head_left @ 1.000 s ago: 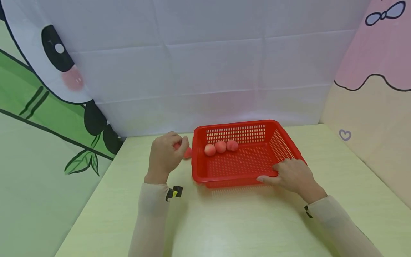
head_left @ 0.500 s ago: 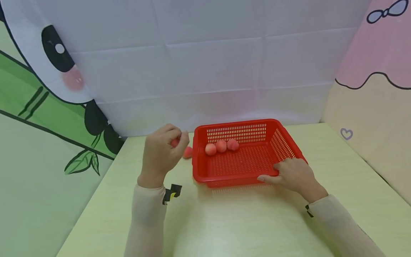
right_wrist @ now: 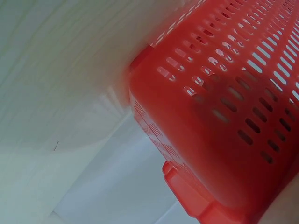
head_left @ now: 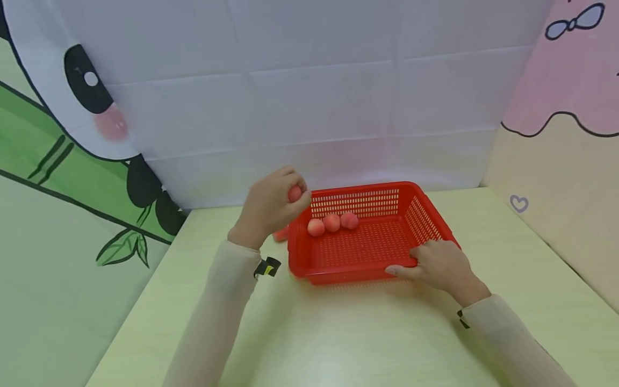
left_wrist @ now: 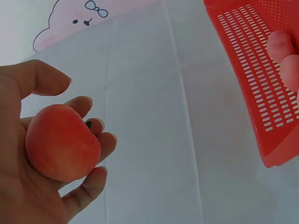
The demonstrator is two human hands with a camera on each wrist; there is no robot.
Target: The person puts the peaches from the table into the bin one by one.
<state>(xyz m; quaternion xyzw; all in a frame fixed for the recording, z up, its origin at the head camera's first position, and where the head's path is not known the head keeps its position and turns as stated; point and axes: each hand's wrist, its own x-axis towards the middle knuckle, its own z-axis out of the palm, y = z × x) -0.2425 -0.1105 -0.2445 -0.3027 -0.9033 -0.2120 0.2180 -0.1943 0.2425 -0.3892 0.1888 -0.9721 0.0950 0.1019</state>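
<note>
My left hand (head_left: pixel 268 208) holds a red-orange peach (left_wrist: pixel 63 142) with its fingers curled round it, raised at the left back corner of a red plastic basket (head_left: pixel 358 276). A small green stem bit shows on this peach in the left wrist view. Three peaches lie in a row inside the basket, among them a pale one (head_left: pixel 316 227) at the left. My right hand (head_left: pixel 445 269) grips the basket's front right rim, thumb outside and fingers over the edge. Another red fruit (head_left: pixel 281 235) is partly hidden behind my left hand, outside the basket's left wall.
The basket stands on a pale wooden table (head_left: pixel 358 338). A white cloth backdrop (head_left: pixel 319 102) rises behind the table, with printed cartoon panels at both sides. The basket's slotted side wall (right_wrist: pixel 261 93) fills much of the right wrist view.
My left hand, holding the peach, first drew slightly left, then rose and moved right to the basket's left edge. The right hand and the basket have stayed in place.
</note>
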